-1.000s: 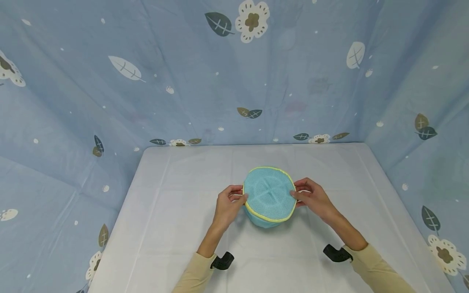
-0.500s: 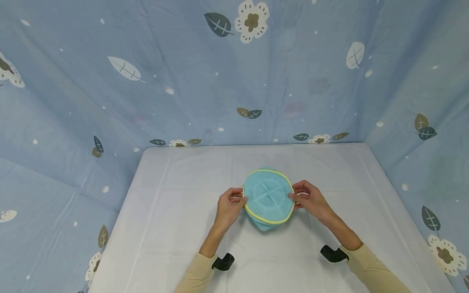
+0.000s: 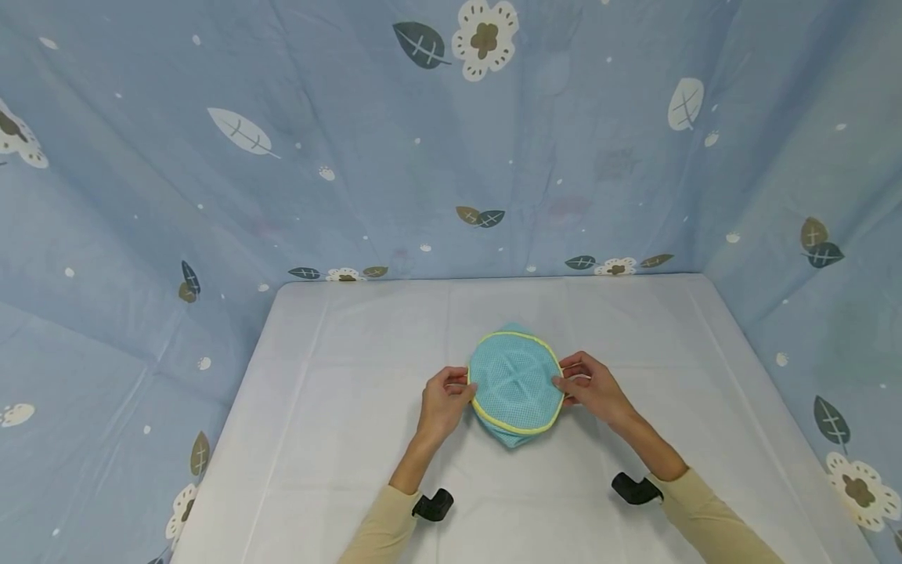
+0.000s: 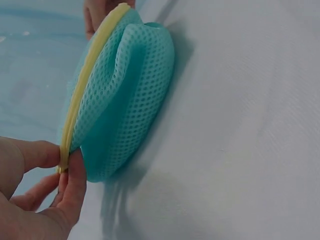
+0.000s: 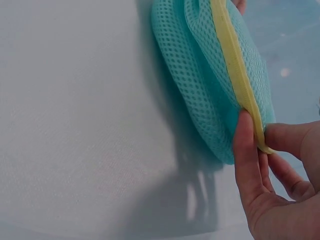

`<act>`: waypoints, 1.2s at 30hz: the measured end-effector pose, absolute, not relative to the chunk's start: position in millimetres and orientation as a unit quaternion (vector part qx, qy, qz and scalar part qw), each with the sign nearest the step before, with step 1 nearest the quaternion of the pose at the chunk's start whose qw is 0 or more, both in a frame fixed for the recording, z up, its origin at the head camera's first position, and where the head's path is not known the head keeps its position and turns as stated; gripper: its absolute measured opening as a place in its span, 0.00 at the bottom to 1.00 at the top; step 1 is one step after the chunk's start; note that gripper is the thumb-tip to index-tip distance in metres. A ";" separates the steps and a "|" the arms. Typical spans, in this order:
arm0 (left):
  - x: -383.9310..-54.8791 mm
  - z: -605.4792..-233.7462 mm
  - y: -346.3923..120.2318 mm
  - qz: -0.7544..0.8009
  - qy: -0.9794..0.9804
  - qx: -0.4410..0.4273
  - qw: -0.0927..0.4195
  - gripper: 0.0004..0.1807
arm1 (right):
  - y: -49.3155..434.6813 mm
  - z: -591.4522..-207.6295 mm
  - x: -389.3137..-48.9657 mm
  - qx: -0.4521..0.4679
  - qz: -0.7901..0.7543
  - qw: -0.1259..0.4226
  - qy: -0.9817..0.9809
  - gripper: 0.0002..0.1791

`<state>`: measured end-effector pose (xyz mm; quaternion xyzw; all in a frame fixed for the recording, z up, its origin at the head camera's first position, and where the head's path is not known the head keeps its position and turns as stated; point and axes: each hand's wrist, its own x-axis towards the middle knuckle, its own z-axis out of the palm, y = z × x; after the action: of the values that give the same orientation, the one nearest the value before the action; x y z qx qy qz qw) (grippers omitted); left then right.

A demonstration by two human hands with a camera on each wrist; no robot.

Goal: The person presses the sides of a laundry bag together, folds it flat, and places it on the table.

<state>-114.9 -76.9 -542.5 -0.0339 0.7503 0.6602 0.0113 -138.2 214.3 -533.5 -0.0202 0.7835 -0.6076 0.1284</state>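
A turquoise mesh laundry bag [image 3: 516, 381] with a round top and yellow edging stands on the white-covered table. The left hand [image 3: 441, 401] pinches the yellow edging on the left side between thumb and fingers. Across from it, the right hand [image 3: 597, 390] pinches the same edging on the right. In the left wrist view, the side of the mesh bag [image 4: 145, 85] sags in folds below the yellow trim [image 4: 90, 65]. Similar folds show in the right wrist view, where the lower mesh of the bag [image 5: 190, 85] meets the table. Its inside is hidden.
The white table cover [image 3: 352, 439] spreads around the bag on all sides. A blue curtain [image 3: 352, 157] with leaf and flower prints hangs behind and at both sides. Black wrist cameras [image 3: 433, 505] sit at the beige sleeves [image 3: 380, 529].
Both hands have come slightly nearer the person and a little closer together, with the bag's top between them. The lower mesh now bulges out to a point at front and back.
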 end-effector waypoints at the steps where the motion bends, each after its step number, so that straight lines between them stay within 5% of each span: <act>1: -115.0 -543.2 -76.8 0.656 0.754 -0.036 0.012 0.15 | 214.0 -534.7 -138.2 -0.022 -0.608 0.128 0.784 0.22; 11: -115.4 -552.8 -77.0 0.626 0.779 -0.037 0.017 0.14 | 212.3 -543.6 -137.0 -0.029 -0.589 0.116 0.799 0.21; 17: -113.0 -555.6 -73.9 0.602 0.797 -0.027 -0.025 0.15 | 210.6 -547.2 -135.6 -0.045 -0.539 0.080 0.837 0.18; 27: -111.0 -553.7 -67.7 0.408 0.878 0.187 -0.165 0.17 | 205.2 -553.9 -130.3 -0.225 -0.376 -0.127 0.890 0.24; 36: -113.7 -556.6 -71.0 0.338 0.884 0.284 -0.158 0.19 | 203.9 -555.9 -128.5 -0.314 -0.312 -0.117 0.889 0.26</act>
<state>-113.7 -71.0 -556.6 0.2836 0.8836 0.3376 -0.1576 -128.5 203.9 -555.9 -0.3140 0.8892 -0.3117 -0.1167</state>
